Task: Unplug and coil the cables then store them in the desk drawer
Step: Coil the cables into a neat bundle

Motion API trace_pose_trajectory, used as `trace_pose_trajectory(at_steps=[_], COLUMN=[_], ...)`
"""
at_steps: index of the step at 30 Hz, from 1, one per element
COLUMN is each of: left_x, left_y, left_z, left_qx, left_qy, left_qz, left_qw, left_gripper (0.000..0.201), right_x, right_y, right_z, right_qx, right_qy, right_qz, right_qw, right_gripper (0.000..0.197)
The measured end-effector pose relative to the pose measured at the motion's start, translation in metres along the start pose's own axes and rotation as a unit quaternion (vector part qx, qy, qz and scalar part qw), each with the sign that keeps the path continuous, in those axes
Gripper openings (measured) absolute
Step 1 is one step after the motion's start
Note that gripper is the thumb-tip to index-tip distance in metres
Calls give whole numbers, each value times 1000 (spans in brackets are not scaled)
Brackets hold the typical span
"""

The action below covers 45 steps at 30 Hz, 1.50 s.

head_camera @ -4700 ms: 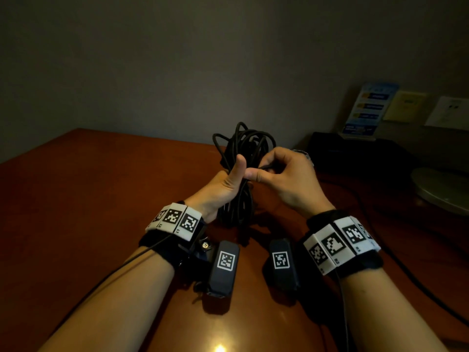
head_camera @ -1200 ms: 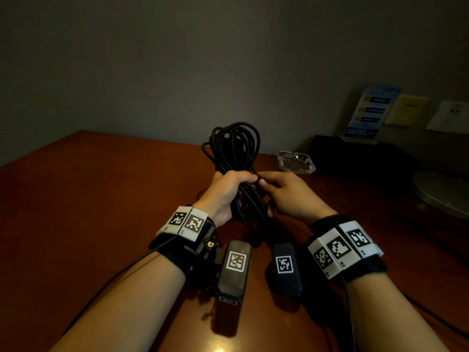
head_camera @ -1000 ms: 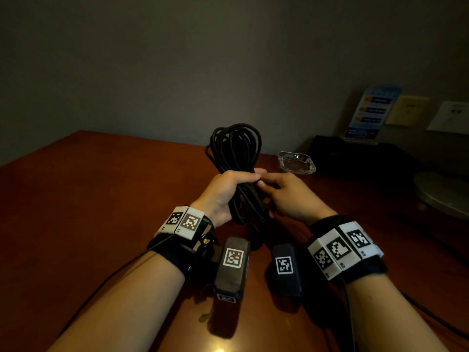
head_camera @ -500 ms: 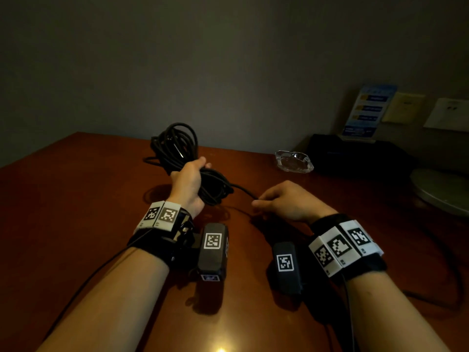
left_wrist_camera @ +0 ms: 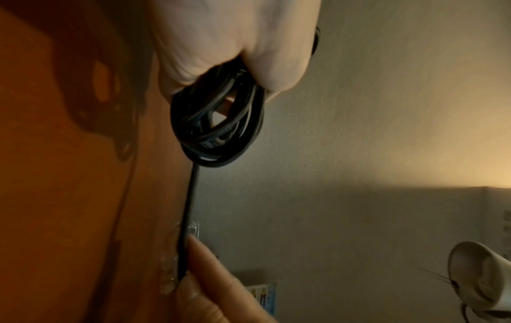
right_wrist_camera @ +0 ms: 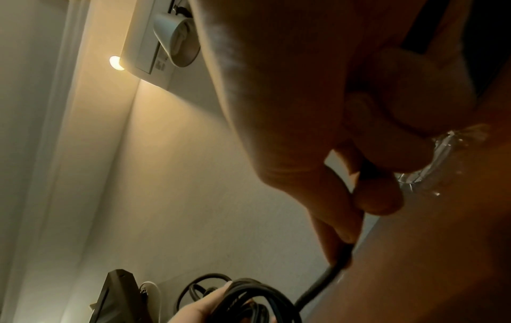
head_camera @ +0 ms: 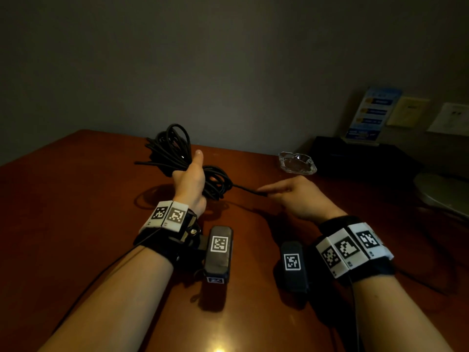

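A black cable coil (head_camera: pixel 175 153) is bundled in my left hand (head_camera: pixel 189 182), which grips it round the middle just above the brown desk (head_camera: pixel 76 212), thumb up. In the left wrist view the coil (left_wrist_camera: pixel 218 129) hangs out of my curled fingers. One loose cable end (head_camera: pixel 247 189) runs right from the bundle to my right hand (head_camera: pixel 291 196), which pinches it between thumb and forefinger. The right wrist view shows that pinch on the cable end (right_wrist_camera: pixel 331 277). No drawer is in view.
A glass ashtray (head_camera: pixel 297 163) sits on the desk behind my right hand. A black box (head_camera: pixel 355 156) with a blue leaflet stand (head_camera: pixel 370 115) is at the back right. A lamp base (head_camera: pixel 441 191) stands at the right edge, and wall sockets (head_camera: pixel 454 119) above.
My left hand has carried the coil left and lower toward the desk. My right hand stayed right, so a free cable end is now drawn out between the two hands.
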<state>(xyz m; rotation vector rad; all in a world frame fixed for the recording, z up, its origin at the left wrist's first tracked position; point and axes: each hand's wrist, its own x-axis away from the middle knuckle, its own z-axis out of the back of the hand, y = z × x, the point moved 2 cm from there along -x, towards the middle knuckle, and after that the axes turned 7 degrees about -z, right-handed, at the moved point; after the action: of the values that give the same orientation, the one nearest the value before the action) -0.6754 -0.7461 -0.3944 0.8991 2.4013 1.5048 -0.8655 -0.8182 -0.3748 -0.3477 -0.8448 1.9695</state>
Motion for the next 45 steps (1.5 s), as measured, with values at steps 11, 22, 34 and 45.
trace_pose_trajectory(at_steps=[11,22,34,45], left_x=[8,11,14,30], left_y=[0,-11,-17,-19], left_z=[-10,-9,-14,-23], left_qx=[9,-171,-352,-312], left_qy=[-47,-54,-124,-298], left_qz=[5,-97,-168,-156], left_qw=[999,979,912,888], left_gripper=[48,20,58,24], right_x=[7,11,6,12], right_y=[-14,-21,-23,-26], right_z=[-11,-17,-13,-3], right_qx=[141,106,18,56], right_qy=[-129,-152,-43,27], right_qz=[-9,18,120,154], right_qw=[981,983,992,986], right_gripper=[25,9,9,11])
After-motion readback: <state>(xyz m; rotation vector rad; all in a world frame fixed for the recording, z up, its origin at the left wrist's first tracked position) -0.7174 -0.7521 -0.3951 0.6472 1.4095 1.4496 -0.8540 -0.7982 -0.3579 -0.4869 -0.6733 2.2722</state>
